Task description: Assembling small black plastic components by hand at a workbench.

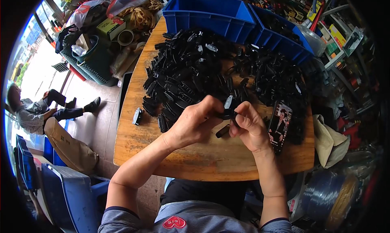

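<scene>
My left hand [196,121] and my right hand [252,126] meet over the near half of the wooden table, fingers bent into pinches. Between their fingertips is a small black plastic piece [228,115], partly covered by my fingers. A shiny grey face [228,101] shows just above it; I cannot tell whether it belongs to the held piece. Just below the fingertips, another small black piece [222,131] lies on the wood. Beyond my hands spreads a big heap of similar black plastic pieces [183,78], with a second heap [272,72] to its right.
Two blue bins [211,19] [280,34] stand along the table's far edge. A phone in a patterned case [280,125] lies right of my right hand. One loose piece [137,116] sits near the left edge. Someone sits at far left; a blue chair [71,196] is nearer.
</scene>
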{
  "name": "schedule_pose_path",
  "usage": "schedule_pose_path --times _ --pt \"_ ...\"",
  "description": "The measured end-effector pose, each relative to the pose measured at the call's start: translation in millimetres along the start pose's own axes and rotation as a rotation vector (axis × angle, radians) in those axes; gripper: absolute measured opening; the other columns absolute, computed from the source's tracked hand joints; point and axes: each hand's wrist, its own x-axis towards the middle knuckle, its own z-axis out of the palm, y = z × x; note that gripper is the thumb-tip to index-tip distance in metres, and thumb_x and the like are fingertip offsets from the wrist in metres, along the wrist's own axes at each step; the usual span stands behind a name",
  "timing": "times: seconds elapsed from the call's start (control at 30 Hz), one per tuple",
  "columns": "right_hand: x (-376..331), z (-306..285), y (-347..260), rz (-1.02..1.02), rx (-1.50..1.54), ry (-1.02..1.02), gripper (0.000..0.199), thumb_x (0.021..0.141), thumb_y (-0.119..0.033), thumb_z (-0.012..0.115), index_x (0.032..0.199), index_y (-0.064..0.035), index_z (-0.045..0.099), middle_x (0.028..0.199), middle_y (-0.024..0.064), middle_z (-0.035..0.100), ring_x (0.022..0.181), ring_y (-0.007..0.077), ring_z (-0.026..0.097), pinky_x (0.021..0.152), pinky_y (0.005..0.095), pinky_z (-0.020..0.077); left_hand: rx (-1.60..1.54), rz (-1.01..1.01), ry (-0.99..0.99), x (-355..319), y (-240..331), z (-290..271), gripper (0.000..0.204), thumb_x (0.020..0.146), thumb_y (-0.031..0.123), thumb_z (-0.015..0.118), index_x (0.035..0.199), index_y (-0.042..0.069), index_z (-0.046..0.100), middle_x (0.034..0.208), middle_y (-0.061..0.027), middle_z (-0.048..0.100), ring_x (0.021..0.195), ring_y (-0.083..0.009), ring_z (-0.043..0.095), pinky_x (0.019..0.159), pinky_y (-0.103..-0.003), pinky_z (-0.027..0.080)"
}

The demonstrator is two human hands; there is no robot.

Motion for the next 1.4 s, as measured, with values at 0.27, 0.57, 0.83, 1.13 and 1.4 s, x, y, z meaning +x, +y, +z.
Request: schedule_pose_path --times 0.27,0.57,0.83,1.13,1.4 --pt "-0.9 0.8 2.6 0.159 0.141 -0.048 0.027 0.082 -0.022 0.065 0.098 -0.0093 0.048 0.068 0.0035 0.056 0.057 0.0138 0.056 0.053 0.0302 0.0504 0.069 0.173 0.039 -0.8 -0.7 1.4 0.035 0.076 -0.002 0.061 0.111 -0.003 0.055 0.088 -0.0135 0.059 0.074 -0.0224 0.06 0.064 -0.028 0.047" --pt "4.4 8.2 1.0 -0.389 -0.51 -0.011 0.038 0.088 -0.023 0.058 0.121 -0.0069 0.049 0.124 0.01 0.046 0.109 0.0169 0.045 0.095 0.0294 0.0342 -0.484 -0.201 -0.091 0.6 3.6 13.1 0.044 0.09 0.022 0.055 0.124 -0.002 0.045 0.087 -0.0042 0.058 0.081 -0.0114 0.055 0.075 -0.024 0.044" --pt "-6.3 0.9 -5.6 -0.293 -1.329 -0.133 0.042 0.071 -0.006 0.071 0.11 -0.0074 0.056 0.095 0.003 0.056 0.073 0.0114 0.055 0.056 0.0237 0.0461 -0.751 -0.175 0.154 4.7 -3.1 -29.9 0.032 0.083 0.012 0.058 0.112 0.002 0.049 0.085 -0.0072 0.058 0.076 -0.0157 0.059 0.063 -0.025 0.048" --pt "-4.3 -3.6 -12.7 -0.191 -0.833 0.08 0.027 0.077 -0.003 0.065 0.103 -0.0031 0.056 0.086 0.0006 0.055 0.075 0.007 0.053 0.065 0.0201 0.0444 0.591 0.133 -0.503 -19.2 -3.5 -34.7 0.035 0.061 -0.002 0.056 0.094 0.01 0.063 0.105 -0.0057 0.058 0.098 -0.0234 0.053 0.082 -0.031 0.044" --pt "-4.0 -7.2 -9.4 -0.212 -0.02 0.038 0.017 0.082 -0.007 0.062 0.096 -0.0058 0.053 0.09 0.0044 0.053 0.072 0.0105 0.056 0.068 0.0251 0.0484 0.419 0.213 -0.172 -0.6 -14.2 -17.6 0.029 0.069 0.005 0.064 0.098 0.007 0.062 0.086 -0.0077 0.054 0.088 -0.0263 0.053 0.073 -0.033 0.046"
